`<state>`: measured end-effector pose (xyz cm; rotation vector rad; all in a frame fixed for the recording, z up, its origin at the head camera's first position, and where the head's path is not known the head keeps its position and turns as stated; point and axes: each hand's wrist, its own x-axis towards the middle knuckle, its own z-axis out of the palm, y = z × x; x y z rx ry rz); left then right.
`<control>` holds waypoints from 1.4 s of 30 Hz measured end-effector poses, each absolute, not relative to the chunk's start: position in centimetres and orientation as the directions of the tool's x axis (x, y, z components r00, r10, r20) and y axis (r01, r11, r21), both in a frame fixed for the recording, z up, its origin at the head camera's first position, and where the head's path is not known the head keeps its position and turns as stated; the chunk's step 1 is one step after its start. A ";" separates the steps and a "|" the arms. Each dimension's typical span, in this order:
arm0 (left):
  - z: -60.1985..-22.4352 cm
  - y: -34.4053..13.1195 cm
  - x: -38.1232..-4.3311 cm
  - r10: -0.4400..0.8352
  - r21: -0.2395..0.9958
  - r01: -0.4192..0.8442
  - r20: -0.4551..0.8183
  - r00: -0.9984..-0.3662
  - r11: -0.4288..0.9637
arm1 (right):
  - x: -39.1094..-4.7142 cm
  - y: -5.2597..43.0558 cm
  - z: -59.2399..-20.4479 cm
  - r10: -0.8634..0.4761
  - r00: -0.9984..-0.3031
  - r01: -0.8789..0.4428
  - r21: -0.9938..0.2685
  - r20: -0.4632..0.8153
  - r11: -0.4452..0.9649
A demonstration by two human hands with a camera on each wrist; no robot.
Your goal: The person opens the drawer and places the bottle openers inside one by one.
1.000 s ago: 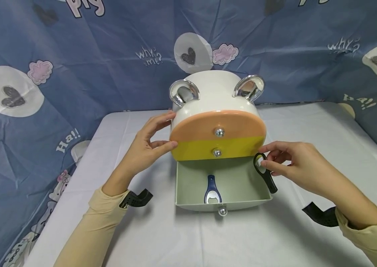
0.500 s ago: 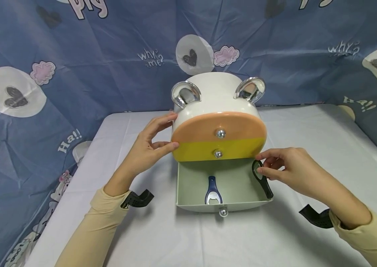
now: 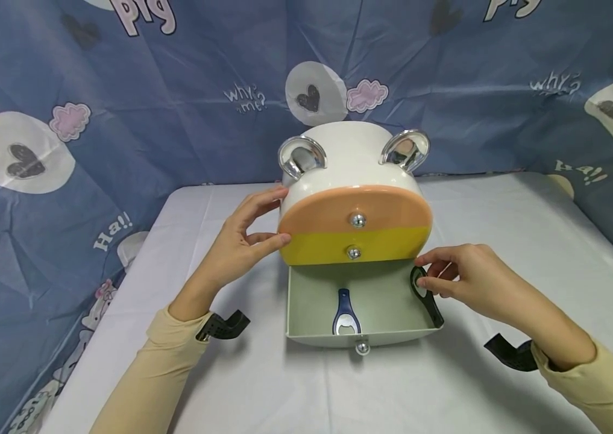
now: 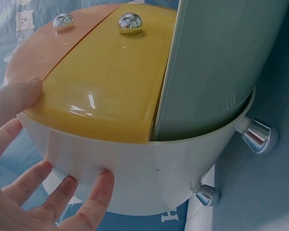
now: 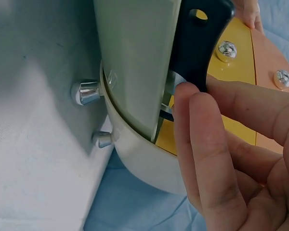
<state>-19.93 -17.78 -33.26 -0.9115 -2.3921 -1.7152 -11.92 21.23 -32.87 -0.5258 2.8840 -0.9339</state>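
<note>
My right hand [image 3: 466,277] pinches a black bottle opener [image 3: 430,306] by its ring-shaped head. Its handle slants down inside the right end of the pale green drawer [image 3: 382,298]. In the right wrist view, the holed handle end of that opener stands by the drawer wall. A blue bottle opener with a metal head [image 3: 344,307] lies near the middle of the drawer floor. My left hand [image 3: 238,241] rests on the left side of the white animal-eared cabinet [image 3: 346,147], thumb at the front edge, fingertips spread on the side wall [image 4: 135,166].
Above the pulled-out drawer, the orange drawer front [image 3: 317,211] and yellow drawer front [image 3: 317,246] are closed, each with a silver knob. The cabinet stands on a white-covered table [image 3: 263,392]. A blue printed cloth [image 3: 187,114] hangs behind it. Short silver legs [image 4: 255,134] support the cabinet.
My right hand has moved slightly down and left, lowering the black bottle opener further into the drawer. My left hand stays at the cabinet's side, and the blue bottle opener has not moved.
</note>
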 end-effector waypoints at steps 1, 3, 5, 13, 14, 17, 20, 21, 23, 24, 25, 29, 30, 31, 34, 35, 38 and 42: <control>-33.3 -17.8 -19.9 0.426 0.845 0.493 0.376 -0.823 0.206 | -11.9 21.2 -32.9 -0.343 -0.939 -0.302 -0.581 0.042 0.756; -33.3 -17.8 -19.9 0.428 0.842 0.498 0.380 -0.820 0.207 | -11.9 21.1 -33.0 -0.350 -0.936 -0.306 -0.583 0.039 0.753; -33.4 -17.8 -20.0 0.429 0.839 0.503 0.384 -0.817 0.206 | -12.0 21.0 -33.1 -0.352 -0.935 -0.309 -0.576 0.039 0.756; -33.4 -17.9 -20.0 0.430 0.839 0.505 0.386 -0.816 0.204 | -12.1 20.8 -33.0 -0.355 -0.933 -0.326 -0.522 0.047 0.788; -33.4 -17.9 -20.0 0.430 0.839 0.505 0.386 -0.816 0.205 | -12.2 20.8 -33.0 -0.354 -0.934 -0.327 -0.515 0.048 0.792; -33.4 -17.9 -19.9 0.430 0.838 0.506 0.387 -0.815 0.203 | -12.2 20.8 -33.0 -0.350 -0.935 -0.326 -0.498 0.049 0.803; -33.5 -18.0 -19.9 0.432 0.838 0.506 0.386 -0.815 0.206 | -12.1 20.8 -33.2 -0.349 -0.936 -0.327 -0.490 0.050 0.808; -33.5 -18.0 -19.9 0.434 0.837 0.506 0.385 -0.815 0.207 | -12.1 20.7 -33.2 -0.349 -0.936 -0.327 -0.490 0.049 0.808; -33.5 -18.0 -19.9 0.436 0.836 0.507 0.384 -0.814 0.210 | -12.1 20.7 -33.3 -0.347 -0.937 -0.325 -0.489 0.047 0.810; -33.5 -18.0 -19.9 0.436 0.836 0.507 0.384 -0.814 0.210 | -12.2 20.7 -33.3 -0.347 -0.937 -0.326 -0.487 0.049 0.811; -33.5 -18.0 -19.9 0.436 0.836 0.508 0.385 -0.814 0.210 | -12.2 20.7 -33.3 -0.347 -0.937 -0.325 -0.485 0.048 0.812; -33.5 -17.9 -19.9 0.437 0.834 0.511 0.388 -0.811 0.207 | -12.2 20.7 -33.3 -0.345 -0.938 -0.320 -0.474 0.036 0.821; -33.5 -17.9 -19.9 0.438 0.834 0.511 0.389 -0.811 0.206 | -12.3 20.7 -33.3 -0.345 -0.938 -0.319 -0.472 0.032 0.822; -33.5 -17.9 -19.9 0.439 0.833 0.513 0.390 -0.809 0.206 | -12.3 20.7 -33.3 -0.345 -0.938 -0.318 -0.469 0.029 0.824; -33.5 -17.8 -20.0 0.440 0.831 0.517 0.393 -0.808 0.207 | -12.3 20.6 -33.3 -0.345 -0.938 -0.320 -0.461 0.031 0.828; -33.5 -17.9 -20.0 0.439 0.831 0.517 0.393 -0.808 0.207 | -12.3 20.6 -33.3 -0.347 -0.937 -0.324 -0.459 0.036 0.828; -33.5 -17.9 -20.0 0.435 0.830 0.517 0.394 -0.810 0.210 | -12.4 20.6 -33.3 -0.351 -0.935 -0.334 -0.456 0.049 0.825; -33.5 -17.9 -20.0 0.431 0.830 0.515 0.392 -0.813 0.215 | -12.5 20.6 -33.2 -0.351 -0.934 -0.342 -0.448 0.066 0.826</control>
